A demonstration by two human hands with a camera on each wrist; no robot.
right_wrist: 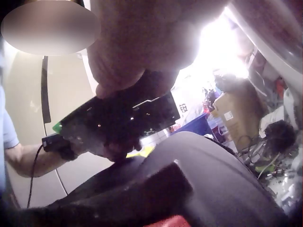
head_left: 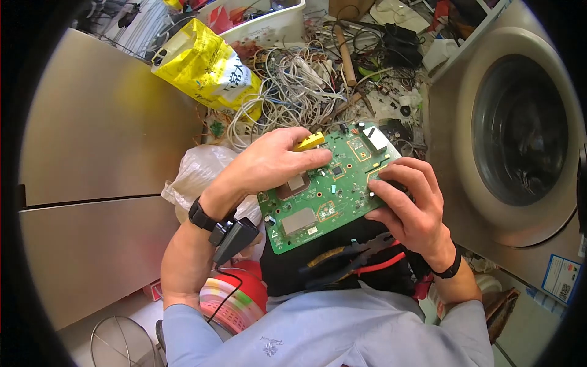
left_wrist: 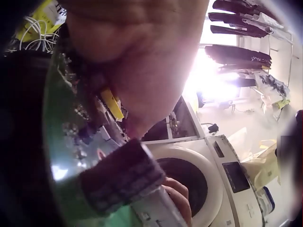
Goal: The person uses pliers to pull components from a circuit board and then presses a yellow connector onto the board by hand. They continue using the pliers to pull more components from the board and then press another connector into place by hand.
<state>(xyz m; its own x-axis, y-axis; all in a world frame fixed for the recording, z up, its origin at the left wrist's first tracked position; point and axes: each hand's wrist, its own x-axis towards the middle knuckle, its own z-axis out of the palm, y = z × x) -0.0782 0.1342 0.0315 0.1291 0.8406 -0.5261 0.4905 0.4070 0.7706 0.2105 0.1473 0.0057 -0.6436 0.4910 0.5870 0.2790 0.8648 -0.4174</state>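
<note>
A green circuit board (head_left: 342, 205) is held tilted above the lap, with a brown-framed square part, a grey metal plate and a white block on it. My left hand (head_left: 275, 160) grips its far left edge, thumb over the top beside a yellow part (head_left: 310, 142). At the right edge my right hand (head_left: 413, 205) holds the board with bent fingers on its upper face and the thumb at the near edge. The right wrist view shows the board's dark underside (right_wrist: 123, 118). Pliers (head_left: 367, 249) with red handles lie on the lap below the board.
Tangled white cables (head_left: 299, 79) and a yellow bag (head_left: 208, 70) lie beyond the board. A front-loading washing machine (head_left: 449, 122) stands at the right, a metallic cabinet (head_left: 110, 134) at the left. Red and pink baskets (head_left: 229, 306) are near the left elbow.
</note>
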